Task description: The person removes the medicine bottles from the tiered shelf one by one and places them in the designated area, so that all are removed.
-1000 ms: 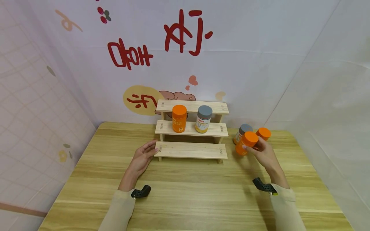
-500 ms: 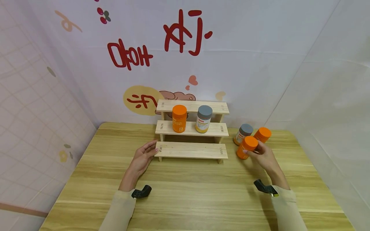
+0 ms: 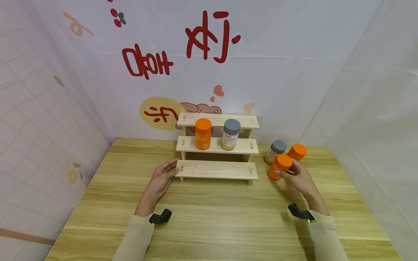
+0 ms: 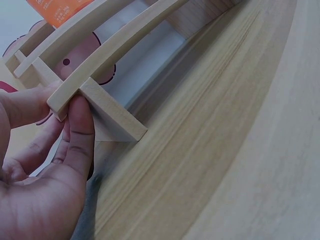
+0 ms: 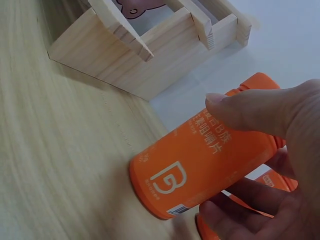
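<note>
A three-step wooden display rack (image 3: 215,170) stands near the back wall. My left hand (image 3: 162,180) pinches the left end of its lowest board (image 4: 95,67), thumb above and fingers below. To the right of the rack, my right hand (image 3: 299,178) grips an orange supplement bottle (image 5: 195,155) with white lettering, thumb on one side and fingers round the other. The bottle is slightly tilted, its base close to the table. Behind it are a grey-capped bottle (image 3: 273,155) and a second orange bottle (image 3: 297,151), partly hidden by the held bottle and my hand.
On the middle step stand an orange bottle (image 3: 203,136) at left and a grey-capped bottle (image 3: 230,136) with a white and yellow label at right. The wood-grain table (image 3: 215,221) meets a printed white wall sheet (image 3: 294,90) at the back and sides.
My right hand has brought the orange bottle slightly towards me and lower, showing more of the two bottles behind it. My left hand keeps its place on the rack.
</note>
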A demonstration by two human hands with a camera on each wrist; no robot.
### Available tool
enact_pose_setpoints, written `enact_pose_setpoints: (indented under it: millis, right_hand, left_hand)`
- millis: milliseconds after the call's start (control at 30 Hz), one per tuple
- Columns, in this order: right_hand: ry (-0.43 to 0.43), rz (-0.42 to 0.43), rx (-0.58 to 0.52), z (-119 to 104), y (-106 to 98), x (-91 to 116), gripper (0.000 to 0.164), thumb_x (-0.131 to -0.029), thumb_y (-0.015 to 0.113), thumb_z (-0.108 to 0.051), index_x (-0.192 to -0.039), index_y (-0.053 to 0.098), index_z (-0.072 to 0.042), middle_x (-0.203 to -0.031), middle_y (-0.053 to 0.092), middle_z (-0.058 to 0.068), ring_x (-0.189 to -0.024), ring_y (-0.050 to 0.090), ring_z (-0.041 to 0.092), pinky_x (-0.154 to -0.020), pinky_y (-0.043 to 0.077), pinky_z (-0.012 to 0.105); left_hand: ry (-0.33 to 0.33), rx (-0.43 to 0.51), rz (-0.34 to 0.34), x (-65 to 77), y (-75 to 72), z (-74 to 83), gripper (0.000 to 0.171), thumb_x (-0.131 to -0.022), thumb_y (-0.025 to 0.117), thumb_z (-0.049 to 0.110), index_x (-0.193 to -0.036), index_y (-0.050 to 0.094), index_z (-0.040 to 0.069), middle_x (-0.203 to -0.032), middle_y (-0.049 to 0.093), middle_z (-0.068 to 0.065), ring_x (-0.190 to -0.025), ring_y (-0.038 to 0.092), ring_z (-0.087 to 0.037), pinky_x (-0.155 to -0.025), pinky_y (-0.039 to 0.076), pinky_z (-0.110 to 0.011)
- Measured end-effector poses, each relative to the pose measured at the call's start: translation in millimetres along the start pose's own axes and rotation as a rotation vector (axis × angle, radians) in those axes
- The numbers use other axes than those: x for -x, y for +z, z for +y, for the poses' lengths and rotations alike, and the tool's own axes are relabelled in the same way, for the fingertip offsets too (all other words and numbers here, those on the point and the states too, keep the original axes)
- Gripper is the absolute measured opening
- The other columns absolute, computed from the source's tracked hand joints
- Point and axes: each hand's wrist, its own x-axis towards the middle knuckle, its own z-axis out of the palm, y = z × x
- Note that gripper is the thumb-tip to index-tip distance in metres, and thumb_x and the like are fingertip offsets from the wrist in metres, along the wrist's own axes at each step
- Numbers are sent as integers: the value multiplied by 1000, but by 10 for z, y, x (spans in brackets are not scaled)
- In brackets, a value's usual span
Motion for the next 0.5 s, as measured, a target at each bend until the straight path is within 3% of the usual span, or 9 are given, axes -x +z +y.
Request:
enact_pose_setpoints:
  millis: [300, 400, 500]
  right_hand:
    - [4, 14, 75, -167, -73, 15, 78, -96, 72, -41, -160, 35, -15, -154, 49, 19, -135, 52, 38, -96, 46, 13]
    - [18, 18, 81, -255, -108, 31, 80, -96, 71, -45, -161, 33, -18, -156, 47, 19, -138, 49, 41, -106, 48, 29]
    - [13, 34, 92, -341, -135, 49, 81, -96, 71, -47, -161, 33, -18, -155, 47, 19, -139, 48, 42, -112, 44, 52]
  left_hand:
    - [-7, 7, 7, -5, 5, 5, 59, -99, 63, -1, -154, 43, 0, -125, 56, 0, -110, 59, -7, -88, 53, -17]
    - [-9, 5, 8, -3, 4, 6, 59, -99, 63, -1, -154, 42, 0, -125, 56, 0, -110, 59, -7, -88, 53, -17]
    - [-12, 2, 2, -1, 5, 3, 61, -99, 64, -1, -155, 41, -1, -126, 55, -1, -111, 59, -7, -89, 53, -17]
